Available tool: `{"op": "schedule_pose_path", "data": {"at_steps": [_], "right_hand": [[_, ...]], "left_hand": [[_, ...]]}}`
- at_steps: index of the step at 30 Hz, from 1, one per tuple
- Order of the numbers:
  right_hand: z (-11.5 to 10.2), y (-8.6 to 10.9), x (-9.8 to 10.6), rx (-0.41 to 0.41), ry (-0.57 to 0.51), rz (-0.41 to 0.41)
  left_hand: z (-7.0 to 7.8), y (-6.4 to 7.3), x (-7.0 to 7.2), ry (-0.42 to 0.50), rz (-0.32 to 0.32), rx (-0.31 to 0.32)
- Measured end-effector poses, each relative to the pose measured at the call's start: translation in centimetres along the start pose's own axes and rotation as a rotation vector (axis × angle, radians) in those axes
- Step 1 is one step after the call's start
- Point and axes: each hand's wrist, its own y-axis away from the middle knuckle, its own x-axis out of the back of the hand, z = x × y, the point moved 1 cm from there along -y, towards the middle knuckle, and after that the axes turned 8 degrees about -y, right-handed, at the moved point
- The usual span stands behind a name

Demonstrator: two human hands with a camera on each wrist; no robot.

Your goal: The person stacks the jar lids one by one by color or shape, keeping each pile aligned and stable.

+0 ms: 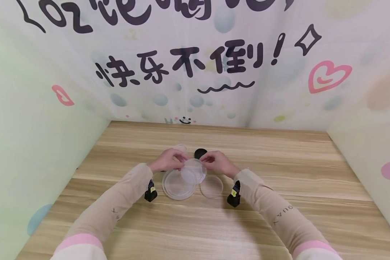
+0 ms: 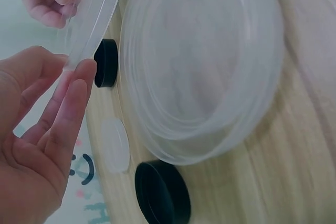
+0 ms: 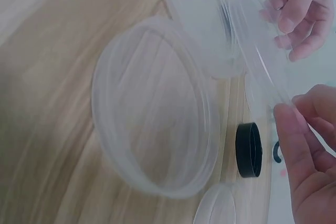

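Both hands pinch the rim of a clear round plastic lid (image 1: 195, 171), tilted up above the table. My left hand (image 1: 170, 160) grips its left edge between thumb and fingers; my right hand (image 1: 219, 163) pinches the right edge. Beneath and left of it lie larger translucent lids (image 1: 178, 188), one on another. Another clear round lid (image 1: 211, 187) lies flat at the right. Behind the held lid sits a black round cap (image 1: 200, 153). A second black cap (image 2: 163, 192) shows in the left wrist view, mostly hidden by my left hand in the head view.
A small translucent lid (image 1: 181, 147) lies behind my left hand. The right wrist view shows part of another small clear lid (image 3: 216, 207) at its lower edge. The wood-grain table (image 1: 195, 227) meets a printed backdrop (image 1: 169, 104) at the back and pale panels at the sides.
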Motion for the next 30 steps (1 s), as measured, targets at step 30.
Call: {"op": "schedule_pose_path", "data": {"at_steps": [30], "right_hand": [[-0.2, -1.5, -3.5, 0.08, 0.084, -0.107]], "left_hand": [[-3.2, 2.6, 0.4, -0.001, -0.023, 0.025]]}}
